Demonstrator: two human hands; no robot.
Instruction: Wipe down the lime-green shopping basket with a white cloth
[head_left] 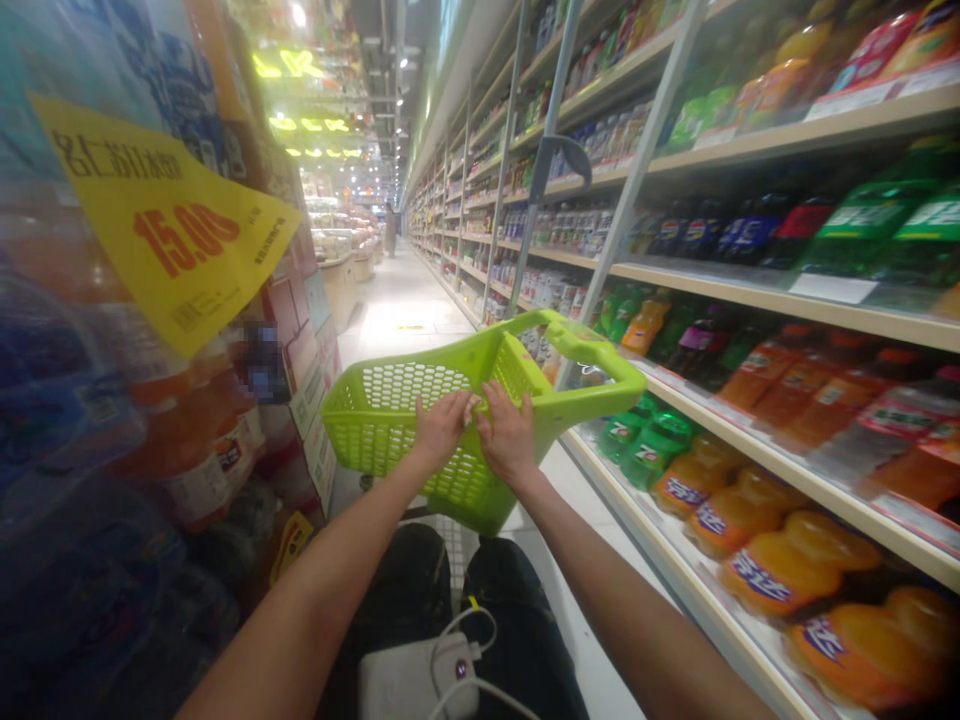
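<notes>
A lime-green plastic shopping basket (390, 430) on a trolley stands in front of me in a shop aisle, tilted, its thick handle (592, 355) pointing right. My left hand (441, 428) and my right hand (507, 432) both grip the near rim of the basket, fingers curled over its edge, the two hands almost touching. The basket looks empty inside. Below, my dark trousers (450, 600) show, with a white device and cable (420, 675) on my lap.
Shelves of orange, green and dark drink bottles (750, 400) run along the right. Stacked bottle packs with a yellow 15.00 price sign (172, 220) stand on the left. The tiled aisle (401, 300) runs ahead, with a person far off.
</notes>
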